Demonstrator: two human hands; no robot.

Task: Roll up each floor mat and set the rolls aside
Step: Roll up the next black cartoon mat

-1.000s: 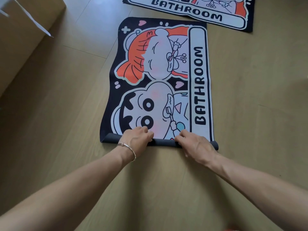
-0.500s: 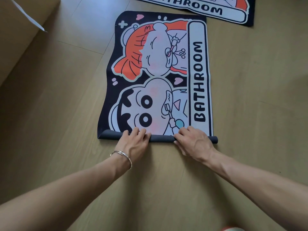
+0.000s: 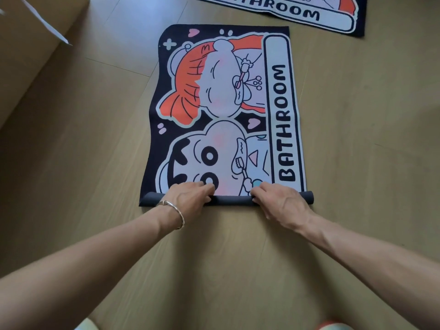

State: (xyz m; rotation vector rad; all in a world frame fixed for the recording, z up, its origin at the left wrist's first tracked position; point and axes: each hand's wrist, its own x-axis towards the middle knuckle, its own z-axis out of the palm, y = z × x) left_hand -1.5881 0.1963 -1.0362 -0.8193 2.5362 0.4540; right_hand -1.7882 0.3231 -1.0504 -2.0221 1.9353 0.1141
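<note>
"Status?"
"Black cartoon-printed fabric floor mat [image 3: 223, 103] flat on the wooden floor [image 3: 357, 139], near edge rolled — left hand [image 3: 188, 198] and right hand [image 3: 283, 206] both curl over the dark roll [image 3: 232, 200]. I fear uneven pushing cones it."

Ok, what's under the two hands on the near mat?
The dark rolled edge of the mat lies under the left hand and right hand, their fingers curled over it; its middle and both ends show. The stretches beneath the palms are covered.

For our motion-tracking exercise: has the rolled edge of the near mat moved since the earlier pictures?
Yes. The rolled edge has advanced away from the person along the mat: the strip between it and the printed letter B has narrowed.
</note>
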